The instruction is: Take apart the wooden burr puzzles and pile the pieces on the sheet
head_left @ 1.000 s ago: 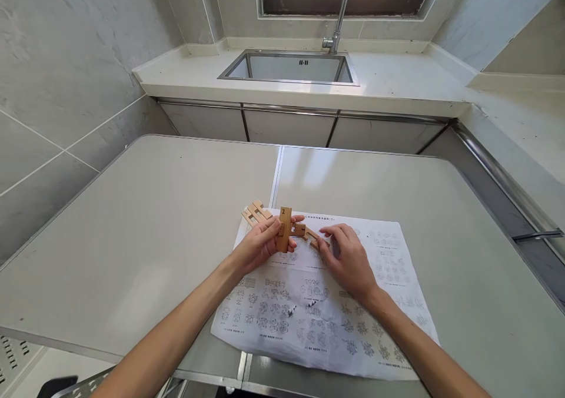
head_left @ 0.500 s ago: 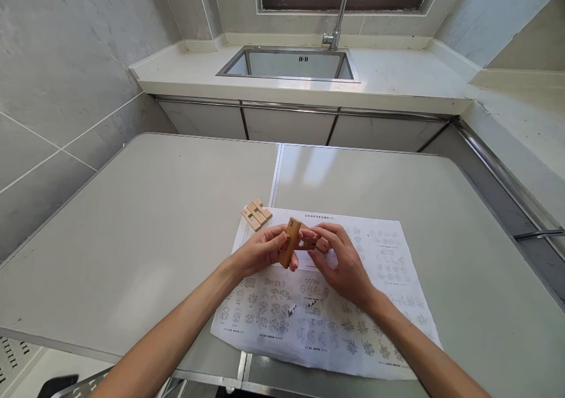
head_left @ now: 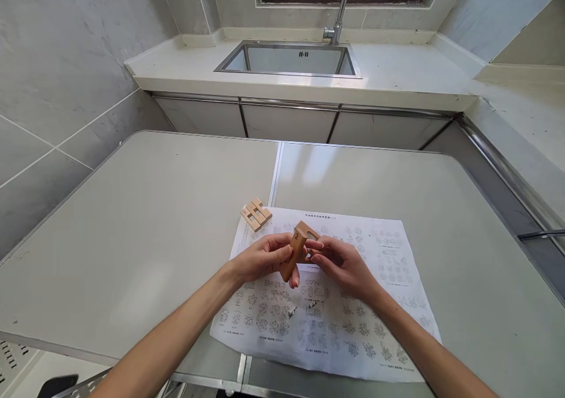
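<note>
Above the printed sheet (head_left: 326,339), my left hand (head_left: 267,256) is closed around a brown wooden puzzle piece (head_left: 293,254) marked with a "2". The piece is tilted, and another wooden part joins or lies behind it toward the right. My right hand (head_left: 342,262) has its fingers bent and pinched at the right side of this wooden assembly; the fingers hide where the parts meet. At the sheet's upper left corner, several lighter notched wooden pieces (head_left: 256,214) lie side by side.
The sheet with small line diagrams lies on a grey folding table (head_left: 132,233) with a centre seam. Beyond the table are a white counter (head_left: 397,74), a steel sink (head_left: 289,75) and a faucet (head_left: 335,32). Tiled wall (head_left: 57,80) stands at the left.
The wooden assembly has turned and dropped slightly, so its top right part shows more. My right hand's fingers have closed in from a wider, raised pose. The view has shifted slightly.
</note>
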### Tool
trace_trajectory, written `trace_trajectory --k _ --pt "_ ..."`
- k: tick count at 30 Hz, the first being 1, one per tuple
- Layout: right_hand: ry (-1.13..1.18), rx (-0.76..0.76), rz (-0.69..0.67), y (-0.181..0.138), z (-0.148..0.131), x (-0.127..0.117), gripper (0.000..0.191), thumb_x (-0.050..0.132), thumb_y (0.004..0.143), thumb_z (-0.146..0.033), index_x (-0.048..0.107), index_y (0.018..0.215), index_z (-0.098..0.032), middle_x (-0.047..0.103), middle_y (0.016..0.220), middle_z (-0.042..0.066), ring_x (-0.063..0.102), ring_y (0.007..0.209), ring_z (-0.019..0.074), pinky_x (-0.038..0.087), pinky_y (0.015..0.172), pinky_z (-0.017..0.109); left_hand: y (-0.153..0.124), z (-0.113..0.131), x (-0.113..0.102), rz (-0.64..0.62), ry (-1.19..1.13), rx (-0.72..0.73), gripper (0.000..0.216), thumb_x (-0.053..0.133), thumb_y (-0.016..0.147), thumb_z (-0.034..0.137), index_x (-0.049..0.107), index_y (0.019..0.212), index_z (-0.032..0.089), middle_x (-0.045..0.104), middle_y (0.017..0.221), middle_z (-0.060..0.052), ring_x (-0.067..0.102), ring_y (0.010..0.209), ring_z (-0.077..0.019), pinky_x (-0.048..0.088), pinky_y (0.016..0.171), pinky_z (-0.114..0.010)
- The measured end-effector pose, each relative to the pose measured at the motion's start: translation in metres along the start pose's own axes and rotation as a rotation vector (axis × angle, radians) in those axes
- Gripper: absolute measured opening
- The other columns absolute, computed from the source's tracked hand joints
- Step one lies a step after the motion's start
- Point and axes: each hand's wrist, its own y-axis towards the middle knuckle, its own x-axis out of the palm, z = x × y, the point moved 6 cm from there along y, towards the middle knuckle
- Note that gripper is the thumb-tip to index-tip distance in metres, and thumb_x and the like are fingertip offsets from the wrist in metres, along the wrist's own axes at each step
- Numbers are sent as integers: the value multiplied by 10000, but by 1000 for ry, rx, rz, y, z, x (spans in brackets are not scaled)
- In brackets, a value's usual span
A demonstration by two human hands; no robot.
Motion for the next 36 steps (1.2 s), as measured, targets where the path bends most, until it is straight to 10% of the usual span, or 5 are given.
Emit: trace_trajectory --k 9,18,36 --pt "-5 32 15 1 2 -1 218 706 990 -463 710 1008 -246 794 980 82 762 896 270 626 755 381 2 7 4 92 10 19 508 718 957 562 731 1255 151 692 652 -23 646 516 -133 519 578 -246" --pt "-66 21 20 1 0 -2 343 672 988 -562 678 941 -222 712 764 39 645 652 195 549 597 307 4 9 2 72 -80 41 367 696 1002 424 734 1261 167 621 1477 -214 728 643 -115 590 604 -251" --pt "-110 9 25 2 -3 -2 358 623 1011 -573 676 942 -226 710 772 37 651 640 186 523 587 289 6 8 -1 115 -79 69 362 658 1021 433 729 1246 159 690 1351 -175 665 509 -62 568 472 -201"
